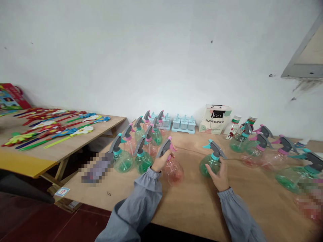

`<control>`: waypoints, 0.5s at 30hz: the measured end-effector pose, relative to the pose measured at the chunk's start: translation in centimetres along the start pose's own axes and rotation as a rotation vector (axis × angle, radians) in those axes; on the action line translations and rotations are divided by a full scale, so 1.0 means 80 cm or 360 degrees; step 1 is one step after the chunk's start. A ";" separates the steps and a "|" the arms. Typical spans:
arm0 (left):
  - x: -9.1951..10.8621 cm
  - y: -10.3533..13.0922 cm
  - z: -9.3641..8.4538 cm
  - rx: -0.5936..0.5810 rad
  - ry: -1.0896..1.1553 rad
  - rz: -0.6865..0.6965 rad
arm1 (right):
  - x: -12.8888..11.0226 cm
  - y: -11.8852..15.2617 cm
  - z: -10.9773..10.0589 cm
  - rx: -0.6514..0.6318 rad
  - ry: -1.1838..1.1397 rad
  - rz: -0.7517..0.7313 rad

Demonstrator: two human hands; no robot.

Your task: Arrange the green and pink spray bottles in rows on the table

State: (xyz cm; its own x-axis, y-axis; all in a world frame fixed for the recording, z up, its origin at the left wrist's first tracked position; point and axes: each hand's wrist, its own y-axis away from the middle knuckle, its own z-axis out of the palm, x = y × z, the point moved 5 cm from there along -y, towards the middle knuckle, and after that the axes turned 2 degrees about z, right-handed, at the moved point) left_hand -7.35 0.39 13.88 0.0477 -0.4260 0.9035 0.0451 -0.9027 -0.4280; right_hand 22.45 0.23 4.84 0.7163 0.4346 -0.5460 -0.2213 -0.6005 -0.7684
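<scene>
My left hand [161, 160] is closed around the neck of a pink spray bottle [174, 173], which has a grey trigger head with a pink nozzle. To the right, my right hand [220, 174] grips the side of a green spray bottle [208, 164] with a turquoise collar and nozzle. Both bottles are near the middle of the wooden table [188, 205]. Left of my left hand stands a group of several pink and green spray bottles, the nearest a green spray bottle [143, 163]. Beyond my right hand are several more, among them another green spray bottle [287, 178].
Light-blue ice-pop moulds [183, 125], a printed paper bag [215, 120] and a labelled clear bottle [232, 126] stand along the wall. A blurred-out flat object [97, 169] lies at the left. Another table [58, 151] holds colourful hand-shaped clappers [83, 130]; a gap separates the tables.
</scene>
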 end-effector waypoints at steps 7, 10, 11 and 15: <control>0.008 -0.019 0.006 0.0222 -0.0790 0.0613 | 0.002 0.001 0.000 0.0000 -0.0002 0.0001; -0.003 -0.028 0.010 0.0258 -0.0897 0.0656 | 0.002 0.000 0.000 0.0000 -0.0017 0.0001; -0.007 -0.030 0.011 0.0270 -0.0907 0.0654 | 0.002 0.000 0.000 -0.0003 -0.0019 -0.0001; -0.020 -0.034 0.009 0.0364 -0.0907 0.0604 | 0.002 0.000 0.000 -0.0011 -0.0018 -0.0009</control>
State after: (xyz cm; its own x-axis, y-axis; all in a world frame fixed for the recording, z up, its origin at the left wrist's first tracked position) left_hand -6.81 3.56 13.53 0.6116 -0.5531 0.5656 0.1271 -0.6370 -0.7604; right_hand 22.56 0.34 4.75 0.7099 0.4455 -0.5456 -0.2130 -0.6026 -0.7691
